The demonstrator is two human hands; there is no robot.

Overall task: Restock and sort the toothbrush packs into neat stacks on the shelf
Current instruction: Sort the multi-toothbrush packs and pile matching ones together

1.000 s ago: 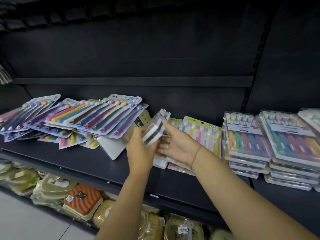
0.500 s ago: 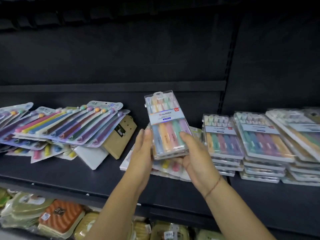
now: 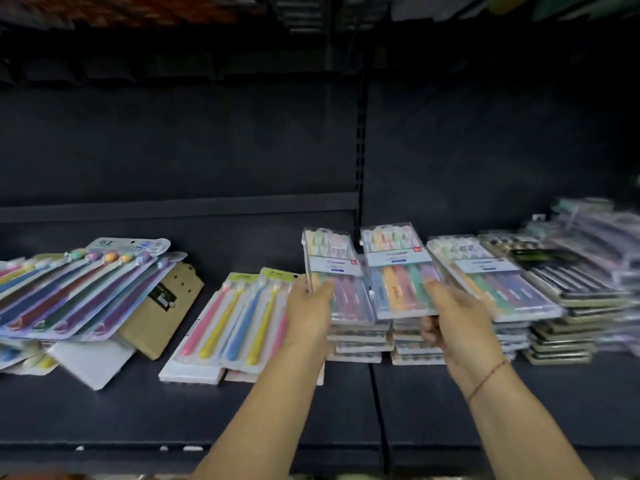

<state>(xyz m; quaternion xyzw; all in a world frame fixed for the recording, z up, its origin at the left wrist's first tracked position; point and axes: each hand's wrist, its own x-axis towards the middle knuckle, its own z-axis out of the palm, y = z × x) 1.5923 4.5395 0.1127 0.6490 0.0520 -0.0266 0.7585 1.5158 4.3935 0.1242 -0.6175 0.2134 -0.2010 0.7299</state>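
While both arms stretch in from the bottom of the frame, the left hand [image 3: 310, 310] pinches the left edge of one clear toothbrush pack [image 3: 334, 268], and the right hand [image 3: 457, 317] grips a second pack [image 3: 398, 271], thumb on top, fingers curled beneath, both over the stacks [image 3: 363, 344] at centre-right of the dark shelf [image 3: 138, 410]

Both my forearms stretched forward. My left grip [image 3: 309, 308] pinched the left pack [image 3: 337, 268] by its edge; my right grip [image 3: 457, 320] clasped the right pack [image 3: 398, 271], thumb on top, fingers curled beneath.
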